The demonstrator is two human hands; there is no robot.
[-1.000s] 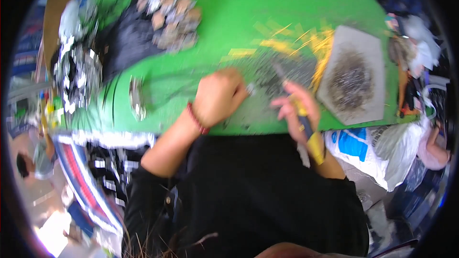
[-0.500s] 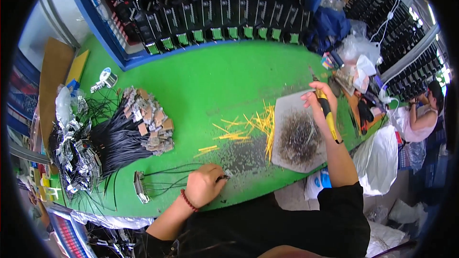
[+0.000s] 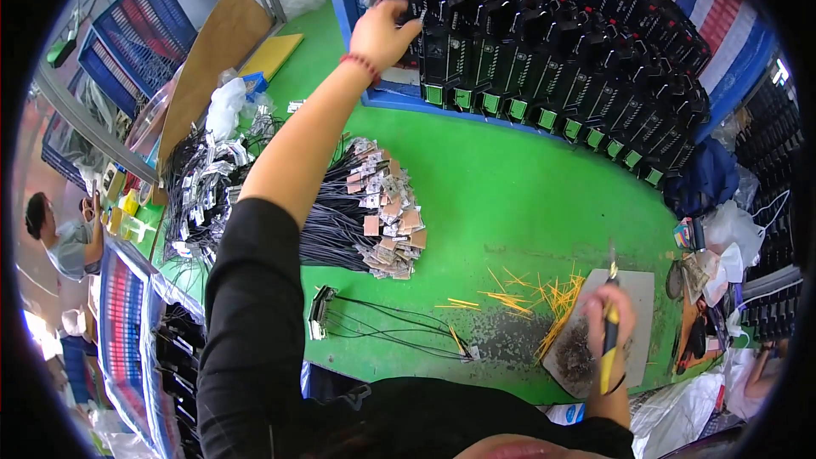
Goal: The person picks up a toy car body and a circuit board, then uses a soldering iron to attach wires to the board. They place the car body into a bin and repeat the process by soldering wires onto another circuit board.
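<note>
Yellow and black, the soldering iron [image 3: 609, 344] pointed away from the person over the grey board [image 3: 636, 293], the right hand [image 3: 626, 316] wrapped round its handle. Left fingers curved at the near end of the black cases [image 3: 489, 64]; whether the left hand [image 3: 380, 37] pinched one, I could not tell. Yellow strips [image 3: 558, 316] lay beside the board, a wired connector [image 3: 320, 310] farther left on the green table [image 3: 510, 195].

Green table [image 3: 527, 195] carries blue-edged rack [image 3: 395, 101] along far side; big bundle of black cables [image 3: 338, 225] at left; small black-wired part [image 3: 320, 313] nearer front edge; loose yellow strips [image 3: 558, 316] beside grey slab [image 3: 643, 291] at right; dark grit [image 3: 501, 336] scattered left of slab.
</note>
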